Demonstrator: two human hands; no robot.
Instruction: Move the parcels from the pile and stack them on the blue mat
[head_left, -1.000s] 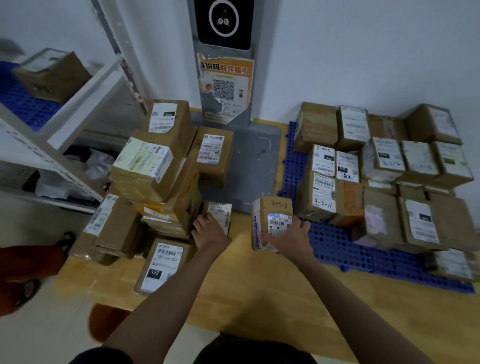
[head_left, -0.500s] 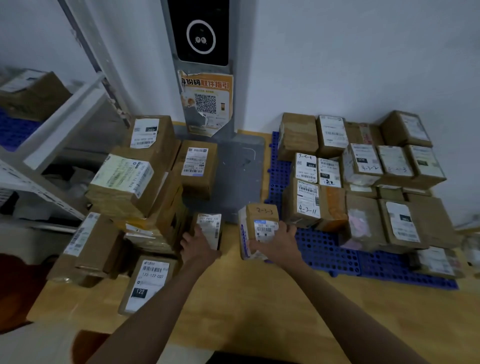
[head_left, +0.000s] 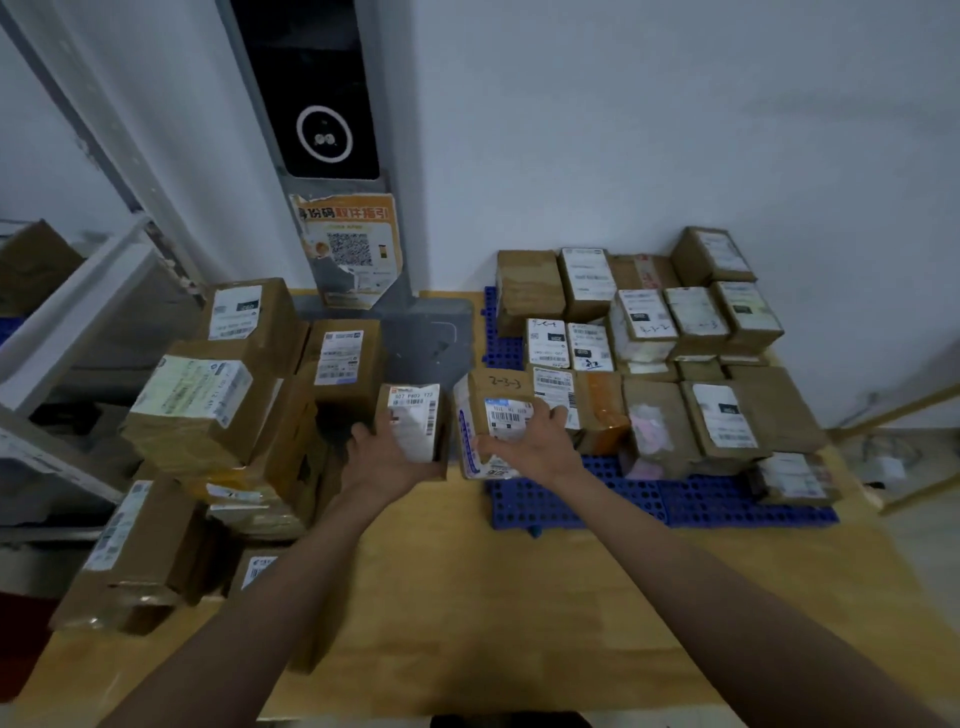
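- The left hand (head_left: 387, 457) grips a small brown parcel (head_left: 415, 423) from its near side, fingers curled round the box, its white label facing up.
- The right hand (head_left: 524, 441) holds a second parcel (head_left: 493, 415) marked "2-3-3", thumb on the left face and fingers wrapped over the right edge.
- The two held boxes sit just beside each other, with a narrow gap between them.
- The "2-3-3" parcel is at the near-left edge of the blue mat (head_left: 623, 506), touching the stacked parcels (head_left: 649, 343) that fill the mat's far part.
- A bare strip of mat runs along the near edge.
- The pile (head_left: 208, 405) of boxes stands to the left, beside a white metal shelf (head_left: 78, 322).
- Open wooden floor (head_left: 493, 597) lies near, between both forearms.
- A grey kiosk post (head_left: 332, 156) rises against the far white wall (head_left: 675, 130).
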